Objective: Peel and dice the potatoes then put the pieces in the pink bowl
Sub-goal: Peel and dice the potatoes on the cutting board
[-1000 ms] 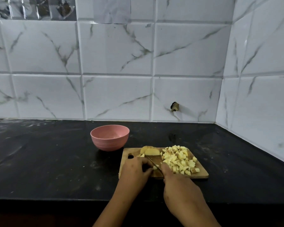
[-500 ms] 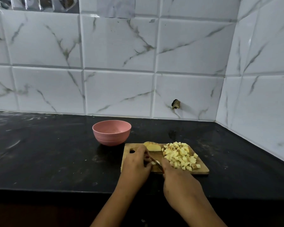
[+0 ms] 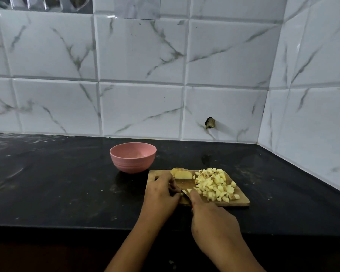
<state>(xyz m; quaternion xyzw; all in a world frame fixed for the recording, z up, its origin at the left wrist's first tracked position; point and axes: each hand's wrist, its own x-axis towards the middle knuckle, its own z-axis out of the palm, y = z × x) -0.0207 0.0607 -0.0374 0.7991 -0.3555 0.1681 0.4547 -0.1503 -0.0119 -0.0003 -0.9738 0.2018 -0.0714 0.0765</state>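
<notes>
A wooden cutting board (image 3: pixel 241 200) lies on the black counter. A heap of diced potato (image 3: pixel 214 183) covers its right half, and a cut potato half (image 3: pixel 182 173) sits at its far edge. My right hand (image 3: pixel 212 218) grips a knife (image 3: pixel 185 193), blade pointing away over the board's near left part. My left hand (image 3: pixel 161 191) lies on the board's left end with fingers curled at the blade; whatever it holds is hidden. The pink bowl (image 3: pixel 133 157) stands behind and left of the board, with no pieces visible in it.
The black counter (image 3: pixel 57 183) runs left and meets white marble-look tiled walls at the back and right. A small dark hole (image 3: pixel 210 122) marks the back wall. The counter's front edge lies just below my wrists.
The view has tilted up slightly, so board and bowl sit lower in frame. My hands stay at the board's left end with the knife; the potato pile has not moved.
</notes>
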